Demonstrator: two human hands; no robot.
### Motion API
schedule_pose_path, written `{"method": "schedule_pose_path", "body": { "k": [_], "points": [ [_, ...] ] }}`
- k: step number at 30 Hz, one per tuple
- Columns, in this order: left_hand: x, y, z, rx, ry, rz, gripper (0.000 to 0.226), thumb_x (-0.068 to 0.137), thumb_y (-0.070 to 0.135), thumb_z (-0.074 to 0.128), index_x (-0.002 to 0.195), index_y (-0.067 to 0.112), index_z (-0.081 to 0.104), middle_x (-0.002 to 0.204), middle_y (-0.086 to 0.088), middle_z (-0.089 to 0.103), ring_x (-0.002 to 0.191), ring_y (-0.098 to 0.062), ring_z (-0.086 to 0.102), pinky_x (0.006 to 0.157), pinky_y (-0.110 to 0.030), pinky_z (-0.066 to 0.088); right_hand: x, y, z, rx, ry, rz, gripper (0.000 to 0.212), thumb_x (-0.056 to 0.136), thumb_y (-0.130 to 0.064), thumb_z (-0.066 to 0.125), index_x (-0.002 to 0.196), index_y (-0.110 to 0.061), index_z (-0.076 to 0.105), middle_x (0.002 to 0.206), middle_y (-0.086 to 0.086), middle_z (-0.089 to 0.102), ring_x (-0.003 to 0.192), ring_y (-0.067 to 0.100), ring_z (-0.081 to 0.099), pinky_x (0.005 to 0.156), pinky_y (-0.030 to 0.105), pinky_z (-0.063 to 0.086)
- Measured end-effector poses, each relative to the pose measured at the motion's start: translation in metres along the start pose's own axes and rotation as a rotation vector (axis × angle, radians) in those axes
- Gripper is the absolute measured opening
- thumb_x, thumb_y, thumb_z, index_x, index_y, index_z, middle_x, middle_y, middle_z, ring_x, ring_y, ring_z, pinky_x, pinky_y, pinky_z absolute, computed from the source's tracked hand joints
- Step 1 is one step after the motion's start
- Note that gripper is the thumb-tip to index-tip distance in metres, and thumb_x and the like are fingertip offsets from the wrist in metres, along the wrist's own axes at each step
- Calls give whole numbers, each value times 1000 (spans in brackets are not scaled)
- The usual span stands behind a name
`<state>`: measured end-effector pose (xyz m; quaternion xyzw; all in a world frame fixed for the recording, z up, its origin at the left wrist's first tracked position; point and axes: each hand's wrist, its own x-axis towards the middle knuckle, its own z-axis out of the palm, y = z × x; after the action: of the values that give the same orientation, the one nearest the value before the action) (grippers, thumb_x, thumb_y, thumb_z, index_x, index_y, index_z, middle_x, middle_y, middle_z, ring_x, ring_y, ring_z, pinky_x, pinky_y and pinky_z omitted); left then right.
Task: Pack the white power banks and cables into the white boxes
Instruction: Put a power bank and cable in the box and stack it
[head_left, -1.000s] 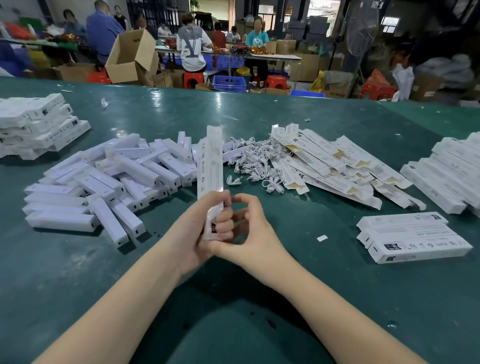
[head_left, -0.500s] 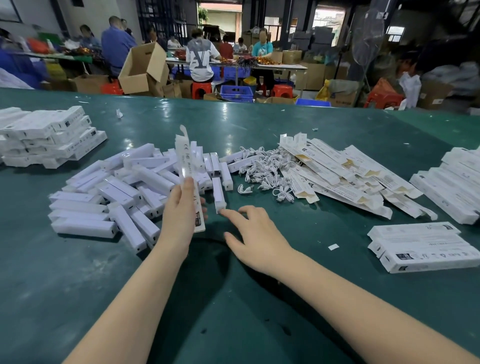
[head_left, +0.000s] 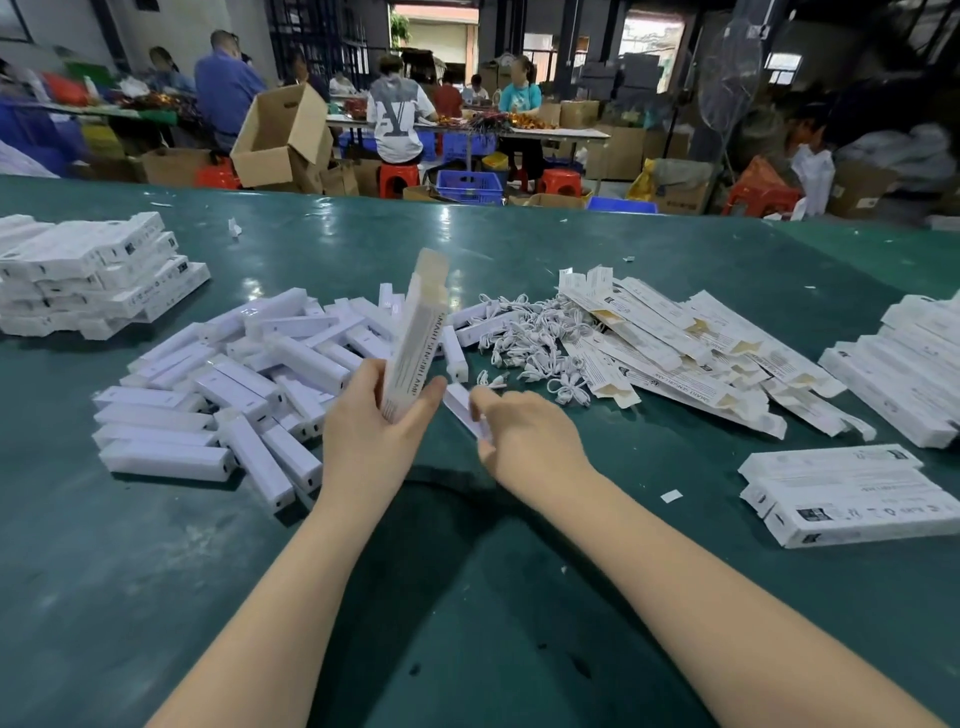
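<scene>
Left hand (head_left: 382, 431) grips a box (head_left: 415, 338) near its lower end, tilted up with the open mouth on top, apparently ready for loading. Right hand (head_left: 524, 436) closes its fingers on a power bank (head_left: 464, 410) lying on the bench (head_left: 467, 597) just beside the box. Banks (head_left: 234, 384) lie heaped at left, cables (head_left: 524, 338) centre, flat boxes (head_left: 691, 348) right, all within reach; filled boxes (head_left: 852, 493) stacked aside.
</scene>
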<state>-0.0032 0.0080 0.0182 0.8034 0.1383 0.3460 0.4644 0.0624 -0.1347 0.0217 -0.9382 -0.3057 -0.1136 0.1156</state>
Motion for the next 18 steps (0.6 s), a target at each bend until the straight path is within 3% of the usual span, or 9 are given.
{"method": "schedule_pose_path", "body": {
  "k": [3,5,8,10,12,14,18],
  "points": [
    [-1,-2,1,159,13,88,31,83,38,70,81,17,47,74,1,58,67,-16,53,51,-23,39,-16,22,-17,369,20,177,22,92,-17,52,113,-19,47,101,6,56,87,28,58,69,32,42],
    [-2,0,3,272,13,110,35,82,38,70,80,15,44,67,4,52,63,-24,50,53,-35,40,-24,37,-26,562,110,261,18,94,-20,51,110,-26,50,86,2,59,74,20,61,62,26,45],
    [-5,-1,6,344,-35,148,40,79,40,73,76,25,36,58,11,43,55,-14,44,48,-30,32,-37,50,-38,907,283,378,4,96,-33,58,96,-29,60,62,-5,54,43,8,51,42,15,38],
    [-6,-2,6,357,-75,147,32,80,43,71,82,30,42,61,16,46,56,-10,44,49,-29,32,-43,54,-48,1217,352,447,14,92,-37,65,90,-23,64,57,-5,52,41,7,48,37,16,34],
    [-7,-2,7,386,-96,126,29,81,47,68,99,29,55,74,14,58,67,-16,51,57,-31,43,-46,56,-58,1453,386,444,21,83,-36,74,88,-18,65,54,-5,53,42,7,49,37,16,35],
    [-8,-2,6,397,-103,126,28,83,46,65,102,26,58,81,9,65,73,-19,56,63,-35,50,-47,57,-66,1652,387,385,27,72,-32,78,89,-15,65,56,-3,57,46,8,56,39,14,39],
    [-9,0,4,361,-171,107,16,86,41,64,93,28,61,73,17,61,73,-15,58,65,-36,52,-46,52,-72,1745,406,315,31,73,-34,72,92,-10,67,60,1,64,49,10,62,39,14,42]
  ]
}}
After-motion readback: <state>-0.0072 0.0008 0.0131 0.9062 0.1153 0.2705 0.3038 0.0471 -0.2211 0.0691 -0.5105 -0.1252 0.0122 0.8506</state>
